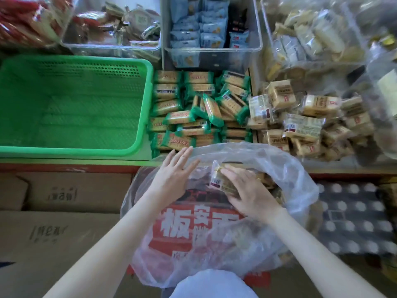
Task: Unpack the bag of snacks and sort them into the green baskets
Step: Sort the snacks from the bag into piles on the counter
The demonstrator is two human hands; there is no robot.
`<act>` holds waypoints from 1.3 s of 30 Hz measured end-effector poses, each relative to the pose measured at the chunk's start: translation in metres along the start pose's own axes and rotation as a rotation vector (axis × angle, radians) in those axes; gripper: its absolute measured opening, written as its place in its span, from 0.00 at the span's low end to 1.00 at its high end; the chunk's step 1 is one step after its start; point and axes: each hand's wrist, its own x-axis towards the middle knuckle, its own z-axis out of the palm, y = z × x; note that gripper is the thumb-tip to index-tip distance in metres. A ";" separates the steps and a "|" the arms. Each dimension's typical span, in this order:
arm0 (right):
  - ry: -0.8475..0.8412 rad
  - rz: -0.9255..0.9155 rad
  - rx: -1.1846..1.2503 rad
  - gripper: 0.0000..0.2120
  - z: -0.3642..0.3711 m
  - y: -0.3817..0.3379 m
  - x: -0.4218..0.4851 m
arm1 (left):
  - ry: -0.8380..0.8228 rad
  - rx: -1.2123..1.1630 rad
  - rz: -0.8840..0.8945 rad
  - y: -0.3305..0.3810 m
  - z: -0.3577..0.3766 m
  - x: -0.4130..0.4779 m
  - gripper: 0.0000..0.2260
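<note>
A clear plastic bag (268,166) with red print stands open in front of me, snacks inside. My left hand (174,173) lies flat with straight fingers against the bag's left rim. My right hand (247,194) is inside the bag and grips a stack of beige wrapped snacks (217,179). An empty green basket (73,104) sits at the upper left. To its right lies a pile of green-wrapped biscuits (199,110), and further right a pile of beige wrapped snacks (300,123).
Clear bins (212,50) of packaged snacks line the back, with loose bags of snacks (322,39) at the right. Cardboard boxes (60,211) stand below the shelf edge at the left. A dark dotted pack (352,216) lies at the right.
</note>
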 end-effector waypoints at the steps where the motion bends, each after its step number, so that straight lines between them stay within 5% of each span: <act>1: 0.094 0.071 0.007 0.35 -0.015 0.006 0.000 | 0.021 -0.030 0.021 0.004 -0.007 0.009 0.33; 8: 0.552 0.545 -0.071 0.29 -0.115 0.082 -0.002 | 0.155 -0.228 0.025 0.062 -0.039 0.094 0.23; 15: 0.590 0.614 -0.169 0.30 -0.159 0.172 0.018 | 0.157 -0.288 -0.144 0.116 -0.026 0.193 0.25; 24: 0.204 0.672 -0.286 0.31 -0.180 0.236 0.083 | 0.204 -0.161 -0.179 0.107 -0.014 0.215 0.24; 27: 0.282 0.379 -0.101 0.27 -0.164 0.195 0.096 | 0.186 -0.078 -0.238 0.082 -0.017 0.203 0.31; 31: -0.061 0.017 -0.167 0.33 -0.119 0.142 0.116 | 0.194 0.005 -0.268 0.054 -0.017 0.189 0.32; 35: -0.396 0.140 -0.553 0.37 -0.087 0.142 0.135 | 0.228 0.009 -0.288 0.043 -0.016 0.182 0.32; 39: -0.301 0.268 -0.614 0.33 -0.093 0.157 0.140 | 0.258 -0.009 -0.275 0.043 -0.019 0.183 0.30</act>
